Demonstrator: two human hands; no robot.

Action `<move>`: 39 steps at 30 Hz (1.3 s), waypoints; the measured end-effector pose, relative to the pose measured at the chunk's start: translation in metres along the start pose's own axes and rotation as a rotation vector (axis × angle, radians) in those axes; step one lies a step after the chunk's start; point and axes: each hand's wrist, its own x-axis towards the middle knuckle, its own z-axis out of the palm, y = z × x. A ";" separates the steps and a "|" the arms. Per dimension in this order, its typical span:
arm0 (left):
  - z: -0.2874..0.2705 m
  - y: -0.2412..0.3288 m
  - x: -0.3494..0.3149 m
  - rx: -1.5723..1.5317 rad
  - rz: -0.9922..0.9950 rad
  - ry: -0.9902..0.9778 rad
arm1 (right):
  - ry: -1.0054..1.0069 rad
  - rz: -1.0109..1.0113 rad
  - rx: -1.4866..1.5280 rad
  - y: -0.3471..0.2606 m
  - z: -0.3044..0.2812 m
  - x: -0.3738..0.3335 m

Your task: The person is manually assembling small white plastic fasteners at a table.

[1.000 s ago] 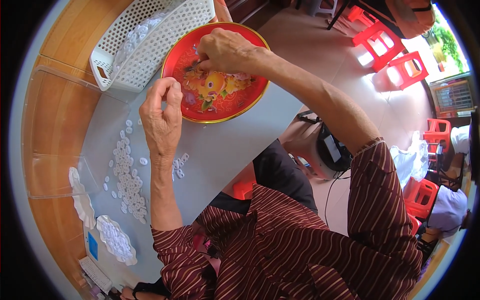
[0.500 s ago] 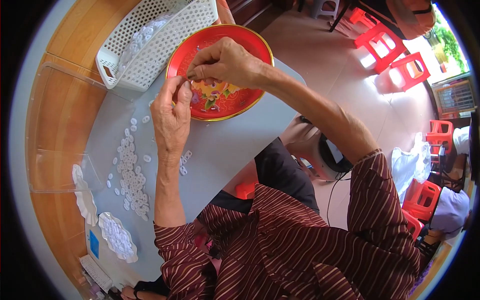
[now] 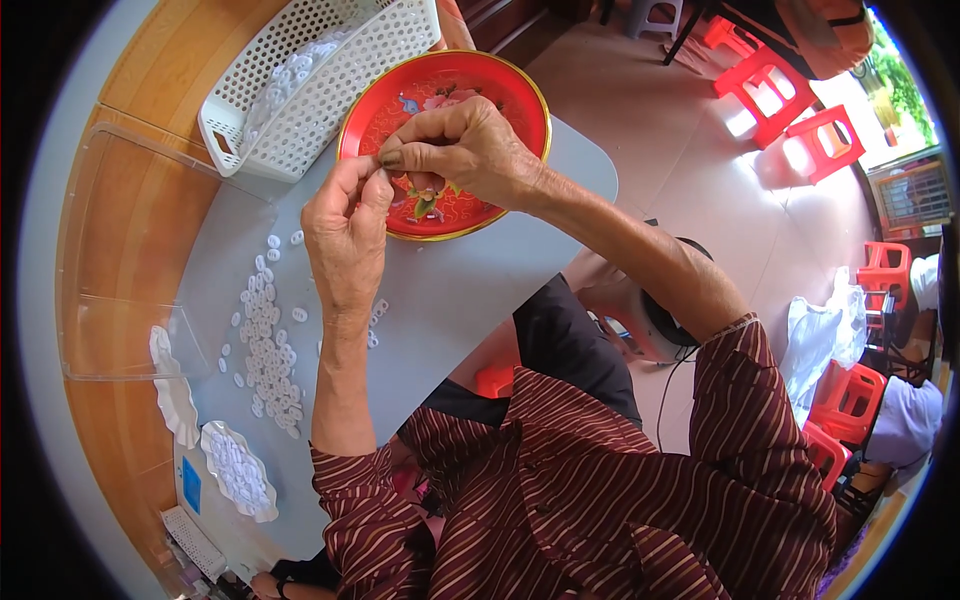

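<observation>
My left hand point(image 3: 346, 215) and my right hand point(image 3: 462, 150) meet fingertip to fingertip over the left part of a round red tray point(image 3: 487, 82) with a gold rim and a flower pattern. Both are closed in a pinch. Whatever sits between the fingertips is too small and too covered to make out. Left of my left forearm, many small white oval plastic pieces with holes point(image 3: 270, 350) lie in a loose heap on the grey table point(image 3: 440, 290). A few more lie just right of that forearm.
A white perforated basket point(image 3: 325, 110) holding more white pieces stands beyond the tray. At the left are a scalloped white dish point(image 3: 238, 470) with white pieces, another scalloped dish point(image 3: 174, 390) and a clear plastic box point(image 3: 130, 250). Red stools point(image 3: 765, 95) stand on the floor at right.
My right hand has come down slightly and turned, its fingers now lower against the left fingertips. More of the tray's upper pattern shows. My left hand keeps nearly the same pose.
</observation>
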 end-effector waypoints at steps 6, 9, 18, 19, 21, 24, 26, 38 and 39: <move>0.002 0.003 0.001 -0.033 -0.021 0.054 | 0.043 0.125 0.146 0.002 0.000 -0.005; 0.003 -0.002 0.000 -0.015 0.003 0.071 | 0.025 0.062 0.133 0.002 0.000 -0.005; 0.003 0.002 -0.004 0.050 0.011 0.064 | 0.005 0.022 -0.033 -0.002 -0.001 -0.004; 0.002 0.000 -0.004 -0.014 -0.013 0.057 | 0.015 0.000 -0.064 -0.003 -0.001 -0.005; 0.003 -0.002 -0.004 -0.077 -0.037 0.050 | 0.025 -0.022 -0.094 -0.003 -0.001 -0.005; 0.006 -0.004 -0.005 -0.162 -0.097 0.054 | 0.019 -0.065 -0.110 -0.002 -0.002 -0.006; 0.005 0.000 -0.004 0.019 -0.021 0.045 | 0.023 -0.005 -0.095 -0.002 -0.002 -0.006; 0.002 0.013 -0.001 0.206 0.105 0.047 | 0.092 -0.068 -0.151 -0.007 0.000 -0.009; 0.003 0.012 -0.001 0.204 0.105 0.046 | 0.093 -0.068 -0.152 -0.006 -0.001 -0.009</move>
